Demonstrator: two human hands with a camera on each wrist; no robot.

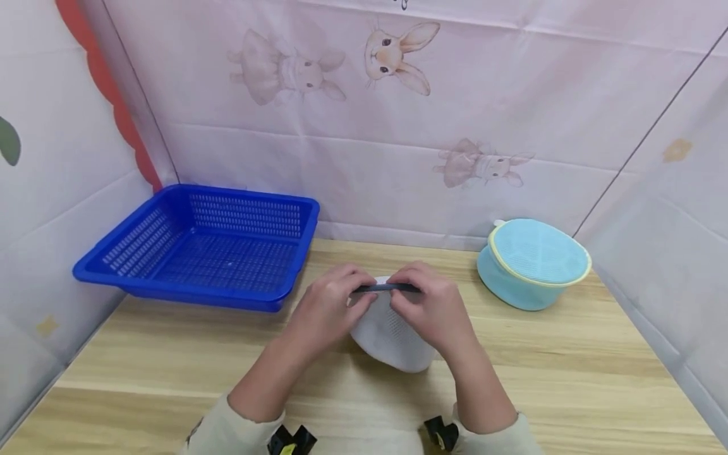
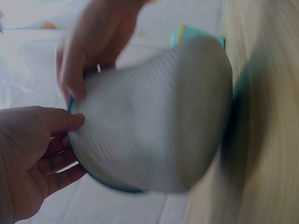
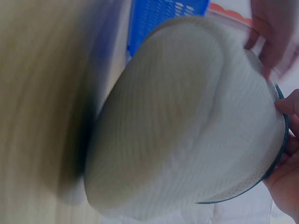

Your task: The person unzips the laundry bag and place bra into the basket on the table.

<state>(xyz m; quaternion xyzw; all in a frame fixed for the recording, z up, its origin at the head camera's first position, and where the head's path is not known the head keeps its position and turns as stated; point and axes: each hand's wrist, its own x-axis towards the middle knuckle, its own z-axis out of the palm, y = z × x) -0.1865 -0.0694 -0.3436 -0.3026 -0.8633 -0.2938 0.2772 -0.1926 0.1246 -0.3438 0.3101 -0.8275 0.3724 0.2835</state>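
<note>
A white mesh bag (image 1: pixel 392 341) with a dark trim along its upper edge hangs tilted just over the table, between both hands. Its side and rounded bottom (image 2: pixel 205 107) fill much of each wrist view, somewhat blurred. My left hand (image 1: pixel 327 306) pinches the dark edge between thumb and fingers. Close beside it, my right hand (image 1: pixel 436 303) pinches the same edge, thumb on the near side. In the right wrist view, the right thumb and fingers (image 3: pixel 285 177) lie along the dark trim. What is inside the white bag cannot be seen.
A blue plastic basket (image 1: pixel 292 265) with slotted walls stands at the back left. At the back right sits a light blue mesh bag (image 1: pixel 540 253) with yellow trim. The wooden table (image 1: pixel 170 373) meets rabbit-printed cloth walls (image 1: pixel 341 164) at the back and sides.
</note>
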